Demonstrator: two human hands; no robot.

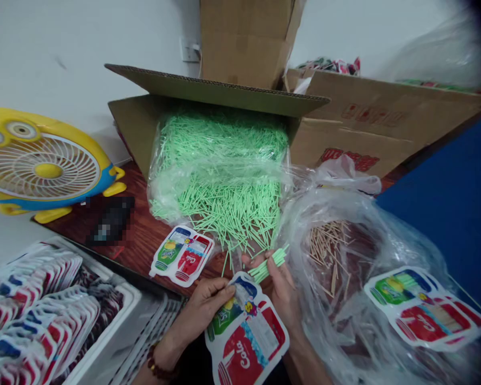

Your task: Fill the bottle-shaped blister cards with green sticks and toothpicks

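My left hand pinches the top edge of a bottle-shaped printed pouch, marked "Cola" on its red half and with a green half beside it. Between the fingers of my right hand is a small bunch of short green sticks, lying just above the pouch's upper edge. Right behind both hands, a heap of the same green sticks spills from a clear bag inside an open cardboard box. Another such pouch lies flat on the table, left of the heap.
To the right, a clear plastic bag holds tan sticks; filled pouches lie on it. A white crate packed with pouches stands at lower left. A yellow fan and a blurred dark object are on the wooden table.
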